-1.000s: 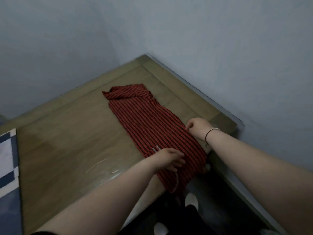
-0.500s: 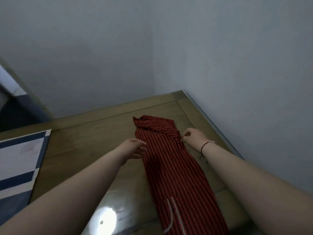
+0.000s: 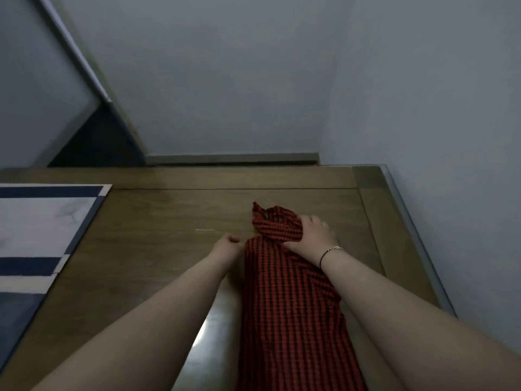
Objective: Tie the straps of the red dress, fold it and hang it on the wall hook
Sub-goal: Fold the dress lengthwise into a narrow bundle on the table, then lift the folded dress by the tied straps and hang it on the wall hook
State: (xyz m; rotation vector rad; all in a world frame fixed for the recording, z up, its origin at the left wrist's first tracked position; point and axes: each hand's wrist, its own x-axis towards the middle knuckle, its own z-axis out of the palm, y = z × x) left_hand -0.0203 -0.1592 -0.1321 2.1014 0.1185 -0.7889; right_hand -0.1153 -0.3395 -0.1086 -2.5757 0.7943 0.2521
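red dress (image 3: 284, 300) lies as long narrow strip on wooden table (image 3: 158, 221), near right edge. right hand (image 3: 313, 235) grasps bunched far end of dress. left hand (image 3: 225, 245) loosely curled, touches left edge of dress, holds nothing. blue-white mat (image 3: 42, 230) at left.

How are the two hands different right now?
The right hand is wrapped around the bunched far end of the red dress; the left hand is curled at the dress's side edge, though whether it pinches cloth is unclear. The right wrist wears a bracelet; the left is bare. Both reach out over the wooden table.
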